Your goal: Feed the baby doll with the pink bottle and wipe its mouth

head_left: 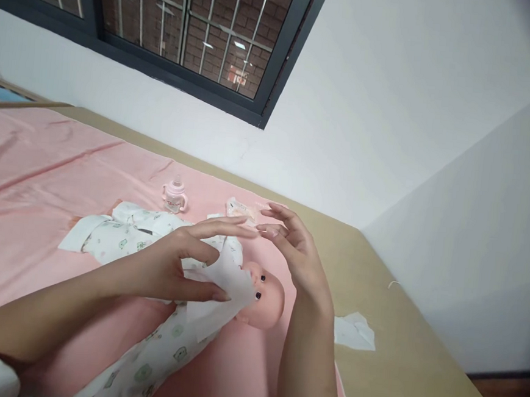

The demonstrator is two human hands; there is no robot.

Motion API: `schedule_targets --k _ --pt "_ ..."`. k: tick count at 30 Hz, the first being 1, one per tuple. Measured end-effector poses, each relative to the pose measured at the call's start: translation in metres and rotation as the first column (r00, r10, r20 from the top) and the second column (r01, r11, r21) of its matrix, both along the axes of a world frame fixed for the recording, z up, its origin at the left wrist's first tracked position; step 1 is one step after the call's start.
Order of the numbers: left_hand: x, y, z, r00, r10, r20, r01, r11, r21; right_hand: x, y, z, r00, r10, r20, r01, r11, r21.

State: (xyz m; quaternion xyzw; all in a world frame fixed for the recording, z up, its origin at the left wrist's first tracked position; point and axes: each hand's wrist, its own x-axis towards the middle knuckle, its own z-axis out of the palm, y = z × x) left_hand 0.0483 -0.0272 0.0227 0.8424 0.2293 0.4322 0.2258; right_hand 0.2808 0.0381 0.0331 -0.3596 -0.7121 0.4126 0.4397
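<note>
Head view: the left hand [167, 270] has its grip closed on a wipe [228, 279], thumb beneath, held just above the doll [266, 301], at its chin. The right hand [298, 250] is open and holds nothing, its fingertips near the left ones. Risk: the pinch appears to take one edge only, so the limp wipe may slip or fold over the doll's face. The wipe is white, thin and creased. The doll lies face up on a pink bed sheet [42, 169].
</note>
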Motion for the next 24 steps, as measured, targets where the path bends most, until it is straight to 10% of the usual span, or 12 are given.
schedule_targets --k 4,11,24 --pt "0.009 0.003 -0.008 0.999 -0.047 -0.01 0.045 0.987 -0.154 0.011 0.023 -0.013 0.998 -0.007 -0.055 0.003 0.998 -0.058" --pt "0.036 0.02 -0.04 0.967 0.112 -0.228 -0.206 0.87 -0.447 0.038 0.079 -0.065 0.981 -0.154 -0.122 0.108 0.943 -0.315" --pt "0.055 0.035 -0.085 0.928 0.267 -0.26 -0.295 0.952 -0.076 0.05 0.112 -0.155 0.945 -0.304 -0.124 0.178 0.792 -0.584"
